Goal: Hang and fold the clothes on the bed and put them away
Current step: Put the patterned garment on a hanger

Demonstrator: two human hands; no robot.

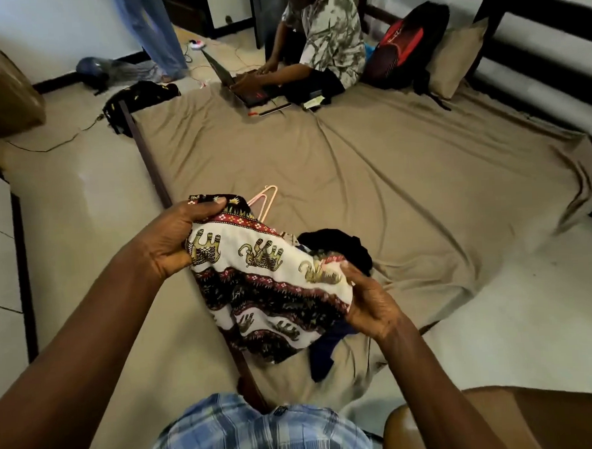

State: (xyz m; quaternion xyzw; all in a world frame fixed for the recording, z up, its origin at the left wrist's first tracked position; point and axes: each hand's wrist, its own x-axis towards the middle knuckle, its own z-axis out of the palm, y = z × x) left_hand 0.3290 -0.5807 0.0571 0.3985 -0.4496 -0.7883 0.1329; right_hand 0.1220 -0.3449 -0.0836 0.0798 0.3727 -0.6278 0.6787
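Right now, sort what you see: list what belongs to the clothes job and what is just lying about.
For the job: elephant-print cloth, held by the left hand and right hand; black garment, blue garment and pink hanger on the bed.
Lying about: laptop, backpack, pillow, cardboard box.

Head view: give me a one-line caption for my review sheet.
Left hand and right hand grip an elephant-print garment over the bed, pink hangers and a black garment lying beyond.

Soft, dimmish light is filling the room; glare is gleaming on the floor (86, 182), and wide-angle distortion is bending edges.
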